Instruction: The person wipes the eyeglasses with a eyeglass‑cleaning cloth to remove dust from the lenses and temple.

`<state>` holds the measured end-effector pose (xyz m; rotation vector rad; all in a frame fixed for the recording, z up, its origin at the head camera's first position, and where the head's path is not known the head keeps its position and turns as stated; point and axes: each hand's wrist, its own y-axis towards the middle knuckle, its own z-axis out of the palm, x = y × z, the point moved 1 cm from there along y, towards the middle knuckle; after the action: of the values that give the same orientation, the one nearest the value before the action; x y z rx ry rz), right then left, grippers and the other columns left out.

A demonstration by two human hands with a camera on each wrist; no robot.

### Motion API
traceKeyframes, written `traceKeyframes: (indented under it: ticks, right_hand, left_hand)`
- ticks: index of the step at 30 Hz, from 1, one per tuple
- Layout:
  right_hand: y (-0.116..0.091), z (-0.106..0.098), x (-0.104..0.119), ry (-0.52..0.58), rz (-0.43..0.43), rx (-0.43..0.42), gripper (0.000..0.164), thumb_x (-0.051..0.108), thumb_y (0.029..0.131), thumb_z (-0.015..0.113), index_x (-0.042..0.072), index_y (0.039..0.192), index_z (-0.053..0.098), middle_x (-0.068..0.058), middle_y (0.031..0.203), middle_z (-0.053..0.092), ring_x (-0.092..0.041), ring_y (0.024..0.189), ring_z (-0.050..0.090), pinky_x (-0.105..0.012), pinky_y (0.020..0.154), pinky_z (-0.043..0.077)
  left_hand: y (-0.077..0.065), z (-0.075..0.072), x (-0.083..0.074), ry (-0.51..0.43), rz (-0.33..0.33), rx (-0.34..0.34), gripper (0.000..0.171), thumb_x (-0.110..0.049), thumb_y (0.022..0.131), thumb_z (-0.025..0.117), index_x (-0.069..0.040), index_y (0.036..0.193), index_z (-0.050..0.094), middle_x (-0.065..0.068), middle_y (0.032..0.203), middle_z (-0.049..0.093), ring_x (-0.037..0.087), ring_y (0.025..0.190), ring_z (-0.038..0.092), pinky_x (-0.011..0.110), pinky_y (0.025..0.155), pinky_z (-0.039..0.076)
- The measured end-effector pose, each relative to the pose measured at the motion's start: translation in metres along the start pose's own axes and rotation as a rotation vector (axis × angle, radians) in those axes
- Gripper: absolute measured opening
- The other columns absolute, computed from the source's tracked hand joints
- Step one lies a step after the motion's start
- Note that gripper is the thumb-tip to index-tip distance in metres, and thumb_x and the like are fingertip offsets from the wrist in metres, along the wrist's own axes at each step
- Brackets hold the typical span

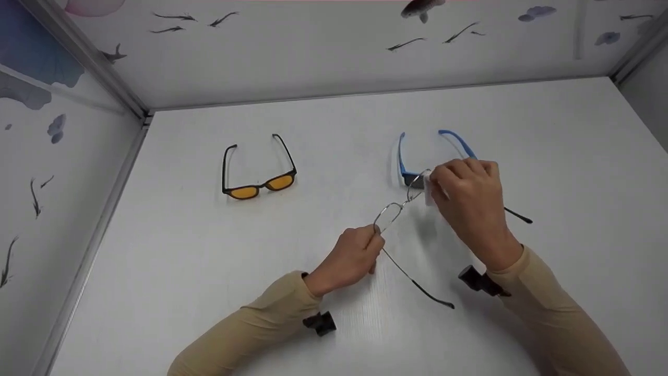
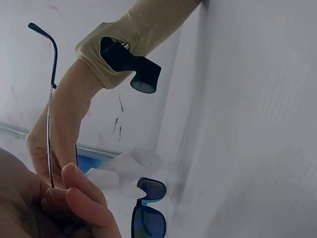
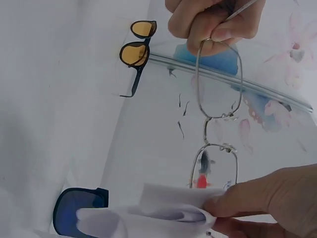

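Thin metal-framed eyeglasses (image 3: pixel 205 130) are held up over the table between both hands. My left hand (image 1: pixel 352 256) pinches them at one end of the frame, beside the hinge, and one temple with a dark tip (image 1: pixel 434 300) sticks out below it. My right hand (image 1: pixel 469 203) holds a folded white cloth (image 3: pixel 163 198) between thumb and fingers against the other lens, covering part of that rim. The second temple's dark tip (image 1: pixel 519 215) shows past the right wrist. Behind the right hand lie blue-templed sunglasses (image 1: pixel 401 151) with dark lenses, partly hidden in the head view.
Black-framed glasses with orange lenses (image 1: pixel 244 192) lie on the left of the white table (image 1: pixel 156 261), temples unfolded toward the back. Panels with painted fish and plants (image 1: pixel 313 62) wall in the back and left. A small black camera (image 1: pixel 321 324) sits on each wrist.
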<state>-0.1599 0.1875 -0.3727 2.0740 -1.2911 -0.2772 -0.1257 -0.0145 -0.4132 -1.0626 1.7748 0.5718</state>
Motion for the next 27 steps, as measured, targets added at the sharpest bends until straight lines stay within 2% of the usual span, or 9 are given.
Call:
traceKeyframes:
  ticks: [2, 5, 9, 11, 13, 17, 20, 24, 27]
  right_hand:
    - [0.001, 0.0, -0.001, 0.014, 0.02, -0.05, 0.008, -0.008, 0.078, 0.074, -0.003, 0.082, 0.068, -0.018, 0.082, 0.068, -0.036, 0.08, 0.059, -0.051, 0.075, 0.04]
    - [0.003, 0.001, -0.001, 0.077, -0.032, -0.08, 0.011, -0.008, 0.077, 0.075, -0.002, 0.084, 0.068, -0.017, 0.084, 0.067, -0.035, 0.08, 0.059, -0.049, 0.073, 0.04]
    - [0.002, 0.002, 0.0, 0.148, -0.142, -0.031, 0.016, -0.007, 0.074, 0.079, 0.0, 0.085, 0.07, -0.014, 0.086, 0.069, -0.032, 0.081, 0.061, -0.047, 0.074, 0.041]
    - [0.001, 0.002, 0.0, 0.13, -0.152, -0.009, 0.016, -0.007, 0.073, 0.08, 0.001, 0.084, 0.07, -0.013, 0.085, 0.069, -0.031, 0.081, 0.061, -0.047, 0.074, 0.042]
    - [-0.001, 0.002, -0.001, 0.082, -0.111, -0.006, 0.016, -0.008, 0.073, 0.08, 0.0, 0.083, 0.07, -0.014, 0.084, 0.069, -0.032, 0.08, 0.061, -0.047, 0.073, 0.042]
    - [-0.003, 0.0, -0.005, -0.028, 0.022, -0.044, 0.01, -0.008, 0.078, 0.074, -0.003, 0.085, 0.069, -0.018, 0.085, 0.068, -0.036, 0.079, 0.06, -0.048, 0.069, 0.044]
    - [-0.002, -0.001, -0.007, -0.064, 0.055, -0.096, 0.005, -0.006, 0.083, 0.07, -0.004, 0.087, 0.068, -0.02, 0.087, 0.068, -0.038, 0.079, 0.06, -0.049, 0.069, 0.044]
    - [0.0, -0.003, -0.005, 0.044, -0.005, -0.153, 0.01, -0.01, 0.08, 0.071, -0.003, 0.087, 0.067, -0.018, 0.088, 0.068, -0.035, 0.078, 0.06, -0.046, 0.068, 0.046]
    - [-0.001, -0.002, -0.002, 0.165, -0.076, -0.148, 0.016, -0.013, 0.076, 0.073, -0.003, 0.087, 0.067, -0.016, 0.089, 0.067, -0.032, 0.08, 0.062, -0.043, 0.068, 0.05]
  left_hand:
    - [0.001, 0.001, -0.001, 0.007, 0.011, -0.005, 0.03, -0.006, 0.096, 0.033, 0.003, 0.076, 0.053, -0.005, 0.052, 0.049, 0.007, 0.046, 0.047, 0.02, 0.049, 0.033]
    - [0.002, 0.001, -0.002, 0.008, 0.007, -0.003, 0.03, -0.006, 0.096, 0.033, 0.001, 0.075, 0.053, -0.005, 0.052, 0.049, 0.007, 0.046, 0.047, 0.02, 0.049, 0.034]
    - [0.004, -0.001, -0.003, -0.02, -0.022, 0.006, 0.028, -0.006, 0.096, 0.034, -0.004, 0.074, 0.051, -0.005, 0.053, 0.048, 0.007, 0.046, 0.047, 0.021, 0.048, 0.033]
    - [0.006, -0.003, -0.003, -0.027, -0.027, 0.01, 0.028, -0.006, 0.096, 0.034, -0.005, 0.074, 0.051, -0.004, 0.053, 0.048, 0.009, 0.047, 0.048, 0.021, 0.048, 0.033]
    - [0.008, -0.004, -0.003, -0.03, -0.031, 0.013, 0.028, -0.006, 0.096, 0.034, -0.002, 0.075, 0.052, -0.004, 0.054, 0.049, 0.012, 0.047, 0.051, 0.021, 0.048, 0.033]
    - [0.013, -0.006, -0.002, -0.028, -0.028, 0.015, 0.03, -0.007, 0.097, 0.034, 0.003, 0.079, 0.056, -0.003, 0.058, 0.051, 0.015, 0.049, 0.057, 0.021, 0.048, 0.035]
    - [0.017, -0.007, -0.001, -0.054, -0.033, 0.009, 0.03, -0.006, 0.099, 0.035, 0.002, 0.079, 0.056, -0.001, 0.06, 0.052, 0.013, 0.051, 0.058, 0.022, 0.049, 0.039]
    - [0.024, -0.009, 0.001, -0.156, -0.044, -0.027, 0.029, -0.005, 0.101, 0.037, 0.002, 0.08, 0.055, 0.003, 0.065, 0.055, 0.012, 0.054, 0.058, 0.024, 0.054, 0.049]
    - [0.03, -0.009, 0.006, -0.22, -0.053, -0.072, 0.028, -0.005, 0.103, 0.039, 0.005, 0.084, 0.057, 0.008, 0.07, 0.058, 0.014, 0.057, 0.059, 0.027, 0.058, 0.052]
